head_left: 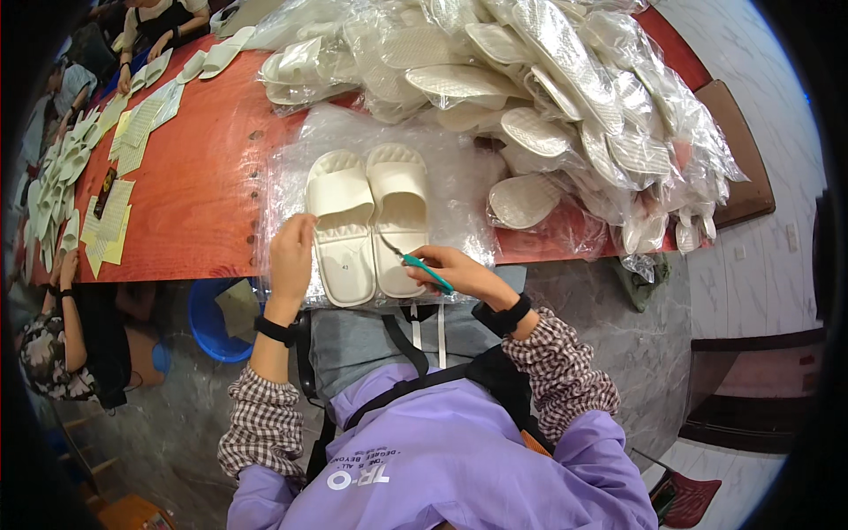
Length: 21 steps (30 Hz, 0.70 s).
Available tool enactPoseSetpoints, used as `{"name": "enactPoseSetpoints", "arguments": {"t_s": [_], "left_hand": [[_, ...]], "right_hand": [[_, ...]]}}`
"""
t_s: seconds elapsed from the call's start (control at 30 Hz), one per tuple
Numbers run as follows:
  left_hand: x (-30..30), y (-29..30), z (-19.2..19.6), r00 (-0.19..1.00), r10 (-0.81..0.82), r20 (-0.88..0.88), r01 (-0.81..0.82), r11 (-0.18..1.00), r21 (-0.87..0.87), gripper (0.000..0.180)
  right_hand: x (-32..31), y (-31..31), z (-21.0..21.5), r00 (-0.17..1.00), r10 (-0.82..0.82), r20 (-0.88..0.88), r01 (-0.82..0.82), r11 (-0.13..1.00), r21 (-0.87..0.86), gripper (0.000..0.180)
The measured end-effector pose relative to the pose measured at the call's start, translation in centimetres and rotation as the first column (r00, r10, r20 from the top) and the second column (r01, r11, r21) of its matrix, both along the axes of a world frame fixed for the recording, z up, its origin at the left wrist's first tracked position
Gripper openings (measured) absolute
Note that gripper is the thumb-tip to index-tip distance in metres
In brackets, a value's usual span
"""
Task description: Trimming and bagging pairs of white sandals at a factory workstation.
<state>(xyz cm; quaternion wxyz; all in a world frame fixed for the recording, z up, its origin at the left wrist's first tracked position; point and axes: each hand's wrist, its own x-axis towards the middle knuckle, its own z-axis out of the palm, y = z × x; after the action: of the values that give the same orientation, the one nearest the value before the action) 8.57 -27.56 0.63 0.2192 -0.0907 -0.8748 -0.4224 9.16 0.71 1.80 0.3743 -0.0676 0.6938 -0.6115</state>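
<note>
Two cream slippers (344,265) lie side by side on clear plastic bags (459,238) at the table's near edge, toes pointing away from me. My left hand (291,256) is closed at the outer edge of the left slipper, fingertips beside its strap; the grip itself is partly hidden. My right hand (455,272) is closed around a teal-handled tool (435,273) with a thin, dark, curved metal tip. That tip reaches over the right slipper (402,199), close to its inner edge below the strap. Whether the tip touches the slipper is too small to tell.
A big heap of bagged cream slippers (539,132) covers the far right of the red table (203,177). Loose slippers (75,159) and yellow papers (110,234) lie at left, where other people work. Below the table edge stands a blue bin (212,322).
</note>
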Motion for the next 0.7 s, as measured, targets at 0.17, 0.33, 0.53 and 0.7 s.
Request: {"name": "enactPoseSetpoints", "arguments": {"t_s": [0.17, 0.33, 0.53, 0.7], "left_hand": [[1.2, -2.1, 1.4, 0.974, 0.072, 0.213, -0.156, 0.899, 0.409, 0.025], [4.5, -3.9, 4.4, 0.945, -0.155, 0.288, -0.128, 0.637, 0.760, 0.027], [9.8, -13.5, 6.0, 0.956, -0.081, 0.283, -0.206, 0.502, 0.840, 0.031], [15.4, -22.9, 1.4, 0.900, 0.222, 0.374, -0.431, 0.571, 0.699, 0.033]], "right_hand": [[1.3, 3.5, 0.7, 0.982, -0.084, -0.168, 0.102, 0.989, 0.103, 0.041], [2.2, 7.1, 0.2, 0.939, -0.236, -0.250, 0.273, 0.954, 0.125, 0.041], [4.2, 12.5, 2.0, 0.926, -0.243, -0.290, 0.314, 0.922, 0.229, 0.042], [6.7, 18.9, 1.5, 0.912, -0.255, -0.321, 0.362, 0.869, 0.337, 0.044]]}}
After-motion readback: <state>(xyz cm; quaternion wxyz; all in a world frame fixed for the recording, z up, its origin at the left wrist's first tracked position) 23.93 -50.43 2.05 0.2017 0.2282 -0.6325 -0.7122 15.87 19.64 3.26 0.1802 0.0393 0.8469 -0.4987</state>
